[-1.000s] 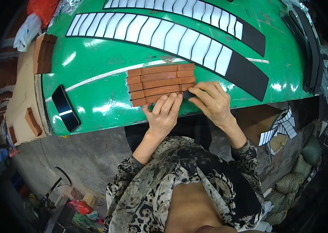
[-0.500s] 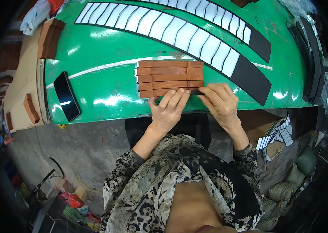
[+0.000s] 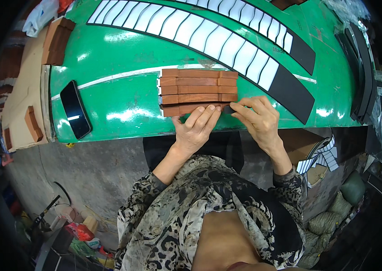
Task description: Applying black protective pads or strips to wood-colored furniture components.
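Several reddish-brown wooden pieces (image 3: 198, 89) with stepped edges lie side by side on the green table, white bits showing at their left ends. My left hand (image 3: 194, 127) grips the nearest wooden piece (image 3: 173, 111), fingertips on its top and thumb at its near edge. A thin dark gap separates that piece from its neighbour. At its right end, my right hand (image 3: 259, 118) pinches a small dark piece (image 3: 228, 109), mostly hidden by the fingertips, so its kind cannot be made out.
Two curved black panels with white strips, a near one (image 3: 227, 43) and a far one (image 3: 303, 49), lie beyond the wood. A phone (image 3: 75, 109) rests left, by cardboard (image 3: 21, 108) bearing more wooden pieces. Black curved parts (image 3: 357, 74) stand at the table's right end.
The nearest wooden piece has shifted slightly toward me, and the gap beside it is wider. Both hands keep nearly the same places. The whole view has moved a little.
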A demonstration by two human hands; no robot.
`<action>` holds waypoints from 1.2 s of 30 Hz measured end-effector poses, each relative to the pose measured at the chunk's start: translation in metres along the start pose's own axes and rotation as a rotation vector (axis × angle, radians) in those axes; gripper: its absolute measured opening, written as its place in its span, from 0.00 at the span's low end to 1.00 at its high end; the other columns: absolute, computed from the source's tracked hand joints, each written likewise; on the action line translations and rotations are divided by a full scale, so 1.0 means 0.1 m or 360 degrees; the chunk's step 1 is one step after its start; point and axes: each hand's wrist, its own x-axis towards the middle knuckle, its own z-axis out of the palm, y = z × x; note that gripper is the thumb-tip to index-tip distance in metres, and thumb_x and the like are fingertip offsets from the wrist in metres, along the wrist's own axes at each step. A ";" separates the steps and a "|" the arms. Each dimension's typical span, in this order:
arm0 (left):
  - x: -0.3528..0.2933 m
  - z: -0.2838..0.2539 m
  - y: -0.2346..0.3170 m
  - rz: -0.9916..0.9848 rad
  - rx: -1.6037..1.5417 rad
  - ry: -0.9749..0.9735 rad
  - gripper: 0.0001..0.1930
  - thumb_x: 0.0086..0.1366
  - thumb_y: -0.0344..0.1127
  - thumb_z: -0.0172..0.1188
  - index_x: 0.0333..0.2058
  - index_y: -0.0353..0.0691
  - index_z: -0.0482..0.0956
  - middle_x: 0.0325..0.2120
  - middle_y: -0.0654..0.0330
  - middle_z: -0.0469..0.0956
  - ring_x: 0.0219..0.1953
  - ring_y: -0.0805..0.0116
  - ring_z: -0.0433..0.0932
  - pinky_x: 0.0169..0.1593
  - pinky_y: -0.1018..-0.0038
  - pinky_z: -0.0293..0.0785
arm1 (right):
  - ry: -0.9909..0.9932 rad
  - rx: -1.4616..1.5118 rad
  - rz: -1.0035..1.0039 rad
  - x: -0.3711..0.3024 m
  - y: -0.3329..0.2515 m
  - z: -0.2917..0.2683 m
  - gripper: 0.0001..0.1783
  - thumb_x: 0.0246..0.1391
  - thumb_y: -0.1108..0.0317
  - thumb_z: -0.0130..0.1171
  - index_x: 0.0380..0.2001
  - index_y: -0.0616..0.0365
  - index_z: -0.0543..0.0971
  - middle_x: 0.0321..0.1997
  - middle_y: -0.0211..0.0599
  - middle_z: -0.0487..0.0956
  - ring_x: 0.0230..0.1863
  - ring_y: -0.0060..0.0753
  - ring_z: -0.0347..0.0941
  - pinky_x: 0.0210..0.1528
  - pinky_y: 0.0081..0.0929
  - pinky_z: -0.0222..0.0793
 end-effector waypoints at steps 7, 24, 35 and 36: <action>-0.02 0.03 0.00 -0.0007 -0.0035 0.0011 0.15 0.53 0.37 0.64 0.41 0.56 0.80 0.46 0.76 0.69 0.53 0.75 0.62 0.58 0.60 0.49 | 0.0003 0.0003 0.0033 -0.01 0.01 0.03 0.17 0.31 0.72 0.70 0.32 0.52 0.82 0.30 0.26 0.77 0.31 0.30 0.71 0.28 0.25 0.70; 0.00 0.01 0.01 -0.0029 0.0037 -0.0015 0.18 0.56 0.41 0.61 0.47 0.57 0.75 0.48 0.78 0.68 0.54 0.77 0.61 0.49 0.63 0.58 | 0.0009 0.0014 0.0025 -0.01 0.03 0.05 0.18 0.30 0.72 0.70 0.32 0.52 0.82 0.30 0.25 0.77 0.31 0.31 0.71 0.28 0.26 0.70; -0.01 0.02 0.02 -0.0039 0.0034 -0.0019 0.18 0.56 0.41 0.62 0.47 0.57 0.76 0.48 0.78 0.68 0.54 0.77 0.60 0.50 0.63 0.57 | 0.0007 0.0014 0.0002 0.00 0.05 0.06 0.18 0.30 0.71 0.70 0.32 0.52 0.82 0.31 0.25 0.77 0.31 0.30 0.71 0.27 0.26 0.71; -0.01 0.01 0.01 -0.0038 0.0033 -0.0023 0.18 0.56 0.42 0.62 0.47 0.57 0.76 0.48 0.78 0.68 0.54 0.77 0.61 0.50 0.63 0.57 | 0.0003 0.0011 -0.0003 0.00 0.05 0.06 0.18 0.30 0.71 0.70 0.32 0.52 0.82 0.31 0.25 0.77 0.31 0.30 0.71 0.27 0.26 0.71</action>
